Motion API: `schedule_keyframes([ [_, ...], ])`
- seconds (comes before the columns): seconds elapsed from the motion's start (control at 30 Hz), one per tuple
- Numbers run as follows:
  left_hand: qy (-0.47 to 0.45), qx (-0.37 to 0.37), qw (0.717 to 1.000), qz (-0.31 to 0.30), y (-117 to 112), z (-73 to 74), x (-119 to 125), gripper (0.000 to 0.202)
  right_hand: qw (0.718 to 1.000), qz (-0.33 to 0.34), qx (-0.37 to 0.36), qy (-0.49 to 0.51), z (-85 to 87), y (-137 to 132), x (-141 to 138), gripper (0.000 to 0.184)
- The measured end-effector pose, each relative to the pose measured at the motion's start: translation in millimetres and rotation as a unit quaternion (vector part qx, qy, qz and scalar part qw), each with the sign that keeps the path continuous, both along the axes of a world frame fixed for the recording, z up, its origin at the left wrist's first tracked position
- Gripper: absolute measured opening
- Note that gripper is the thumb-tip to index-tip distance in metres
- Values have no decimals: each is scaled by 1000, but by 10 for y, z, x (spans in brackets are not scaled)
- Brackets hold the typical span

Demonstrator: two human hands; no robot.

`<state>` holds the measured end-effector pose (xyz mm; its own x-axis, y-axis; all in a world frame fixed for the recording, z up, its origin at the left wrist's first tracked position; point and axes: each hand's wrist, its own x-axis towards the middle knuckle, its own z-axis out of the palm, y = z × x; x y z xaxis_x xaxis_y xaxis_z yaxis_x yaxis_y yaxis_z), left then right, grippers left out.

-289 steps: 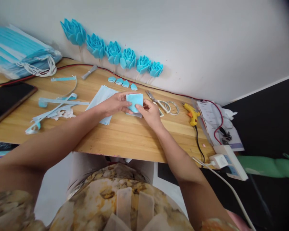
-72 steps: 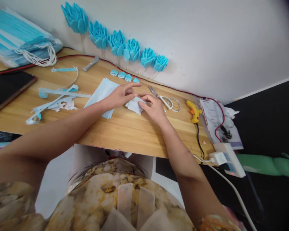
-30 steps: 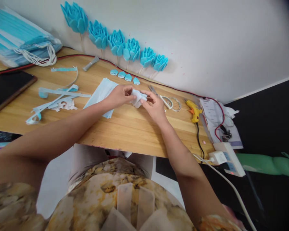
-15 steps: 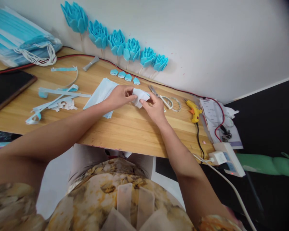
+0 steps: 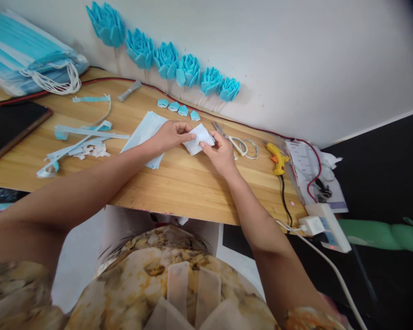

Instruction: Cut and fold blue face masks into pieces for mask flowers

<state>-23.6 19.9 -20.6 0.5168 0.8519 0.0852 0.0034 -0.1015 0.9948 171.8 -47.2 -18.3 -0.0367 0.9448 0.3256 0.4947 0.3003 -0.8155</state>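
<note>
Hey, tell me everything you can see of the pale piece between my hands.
The pale piece is small, whitish with a faint blue tint, like thin soft fabric. It looks folded, one corner pointing up. The left hand pinches its left edge, the right hand its right edge, low over the wooden table.

Bright, even light, soft shadows, sharp centre, edges bent and dark-cornered.

The blue square once held at frame centre is gone; the left hand [image 5: 170, 135] and right hand [image 5: 220, 153] now pinch a white folded piece [image 5: 198, 137], lifted off the table [image 5: 179, 183].
</note>
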Motion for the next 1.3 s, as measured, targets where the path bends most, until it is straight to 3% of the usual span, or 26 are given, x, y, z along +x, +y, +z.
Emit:
schedule_keyframes([
  [0.13, -18, -49, 998, 18, -32, 58, -17, 28, 997, 41, -49, 33, 7, -13, -8, 42],
  [0.27, 24, 16, 1000, -9, -62, 89, -29, 25, 990, 80, -84, 85, 36, -33, -13, 51],
  [0.43, 69, 101, 992, -22, -57, 78, -28, 27, 994, 29, -85, 61, 40, -28, 5, 44],
  [0.6, 65, 89, 994, -7, -54, 88, -41, 29, 997, 8, -63, 54, 40, -23, 13, 43],
  [0.87, 105, 97, 987, -70, -125, 153, -61, 31, 995, -9, -51, 82, -9, -14, 42, 44],
  [1.03, 98, 61, 988, -100, -120, 126, -41, 30, 994, -21, -42, 101, -21, -12, 63, 46],
  [1.3, 76, 71, 990, -95, -119, 149, -40, 27, 982, -60, -43, 172, 9, 47, 63, 51],
])
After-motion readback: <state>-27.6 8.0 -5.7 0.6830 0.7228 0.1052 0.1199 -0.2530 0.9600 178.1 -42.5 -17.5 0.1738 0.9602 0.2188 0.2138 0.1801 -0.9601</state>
